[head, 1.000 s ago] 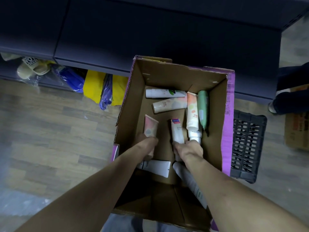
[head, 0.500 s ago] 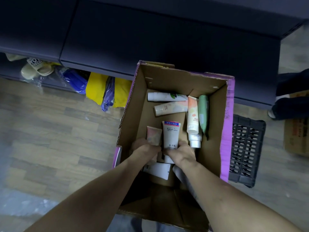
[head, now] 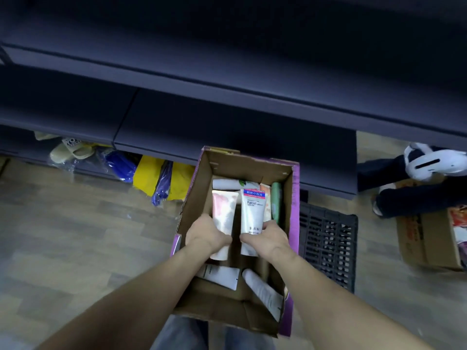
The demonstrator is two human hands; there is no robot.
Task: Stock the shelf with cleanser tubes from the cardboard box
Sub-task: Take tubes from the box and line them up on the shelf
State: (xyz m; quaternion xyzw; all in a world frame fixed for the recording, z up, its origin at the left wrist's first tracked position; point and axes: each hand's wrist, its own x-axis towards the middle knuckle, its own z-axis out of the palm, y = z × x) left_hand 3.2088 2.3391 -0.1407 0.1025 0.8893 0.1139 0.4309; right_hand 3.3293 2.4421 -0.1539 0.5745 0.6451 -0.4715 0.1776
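An open cardboard box with purple outer sides stands on the floor in front of the dark shelf. My left hand grips a pink and white tube raised above the box floor. Right beside it, my right hand holds a white "Facial" tube with a red and blue label, held upright. More tubes lie in the box: a green one at the right wall, a white one at the far end, two white ones at the near end.
A black plastic crate lies right of the box. Another person's legs and a white headset are at the far right, above a second cardboard box. Yellow and blue bags and sandals sit under the shelf at left.
Both hands closed on tubes in the box and lifted them upright: left the pink tube, right the white "Facial" tube. The view tilted up, showing more shelf.
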